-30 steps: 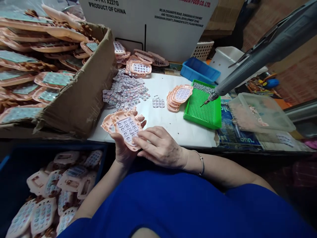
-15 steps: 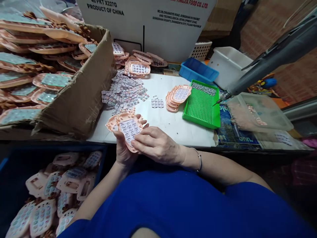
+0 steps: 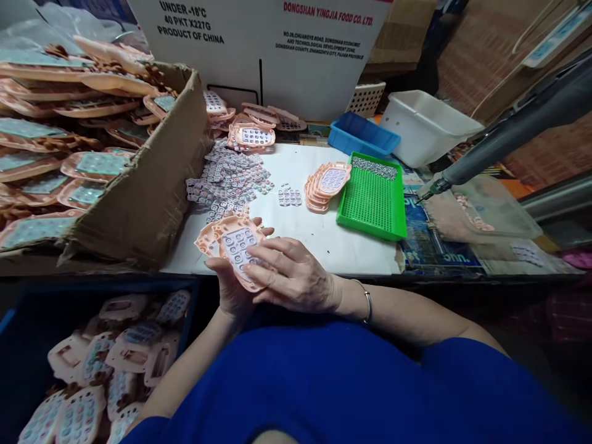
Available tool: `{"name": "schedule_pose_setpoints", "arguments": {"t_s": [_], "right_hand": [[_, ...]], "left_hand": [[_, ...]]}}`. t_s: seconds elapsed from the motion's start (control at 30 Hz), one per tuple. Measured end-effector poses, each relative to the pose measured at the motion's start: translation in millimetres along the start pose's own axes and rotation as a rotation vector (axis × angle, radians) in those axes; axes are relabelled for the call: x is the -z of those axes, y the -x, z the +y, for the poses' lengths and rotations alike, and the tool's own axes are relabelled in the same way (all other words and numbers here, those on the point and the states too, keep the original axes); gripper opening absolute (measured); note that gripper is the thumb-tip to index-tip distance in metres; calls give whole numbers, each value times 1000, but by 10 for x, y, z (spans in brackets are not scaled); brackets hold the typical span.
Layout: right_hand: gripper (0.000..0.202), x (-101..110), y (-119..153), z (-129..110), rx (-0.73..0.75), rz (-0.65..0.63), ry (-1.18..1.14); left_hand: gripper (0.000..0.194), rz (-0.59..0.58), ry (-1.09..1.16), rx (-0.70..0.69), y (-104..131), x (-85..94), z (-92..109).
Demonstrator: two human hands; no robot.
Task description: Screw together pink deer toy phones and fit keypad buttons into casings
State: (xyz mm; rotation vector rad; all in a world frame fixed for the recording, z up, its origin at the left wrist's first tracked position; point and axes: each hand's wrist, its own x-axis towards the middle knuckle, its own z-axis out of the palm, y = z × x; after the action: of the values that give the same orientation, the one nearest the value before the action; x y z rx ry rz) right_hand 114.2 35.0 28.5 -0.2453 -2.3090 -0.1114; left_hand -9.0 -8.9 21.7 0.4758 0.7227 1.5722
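My left hand (image 3: 232, 291) is wrapped round a pale pink plastic toy housing (image 3: 224, 245) from below and the left, thumb at its near edge and fingertips at its far side. A sheet of white keypad buttons (image 3: 239, 242) with dark ring marks sits in its window. Across the lower right of these buttons lie the fingers of my right hand (image 3: 298, 274), bent and close together; its thumb is hidden. Another pink housing (image 3: 207, 242) shows just behind the held one, partly covered. Beyond it is a heap of loose button sheets (image 3: 231, 176).
A cardboard box (image 3: 152, 148) piled with pink housings stands left; a blue bin (image 3: 197, 320) of finished-looking housings is below. Stacked housings (image 3: 324, 185) lean on a green tray (image 3: 370, 206) holding screws. An electric screwdriver (image 3: 481, 157) hangs at right, over a translucent tub (image 3: 504, 209).
The camera view has shifted slightly, so the bench items sit a little lower and left. Both hands keep hold of the housing; the right fingers have shifted slightly on the buttons.
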Motion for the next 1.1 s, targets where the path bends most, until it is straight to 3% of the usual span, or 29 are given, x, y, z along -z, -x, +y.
{"name": "schedule_pose_setpoints", "arguments": {"t_s": [0.13,0.3,0.47,0.57,0.7,0.9,1.1], "right_hand": [[75,-49,-3,-32,-33,-153,61],[74,-84,12,-44,-11,-354,62],[74,-61,5,0,-51,-387,-13],[66,-44,0,31,-134,-408,-153],[59,-26,-2,56,-405,-261,-434],[62,-49,-41,141,-725,-37,-792],[65,-24,-90,247,-817,-68,-895]], "left_hand": [[87,-4,-18,-73,28,28,-90],[86,-13,-43,-91,33,115,-162],[83,-17,-20,-87,0,55,-110],[82,48,32,-78,-42,-31,-70],[78,188,28,-140,-105,-113,-53],[71,241,29,-234,-142,-125,-29],[68,212,24,-203,-140,-69,-1]]}}
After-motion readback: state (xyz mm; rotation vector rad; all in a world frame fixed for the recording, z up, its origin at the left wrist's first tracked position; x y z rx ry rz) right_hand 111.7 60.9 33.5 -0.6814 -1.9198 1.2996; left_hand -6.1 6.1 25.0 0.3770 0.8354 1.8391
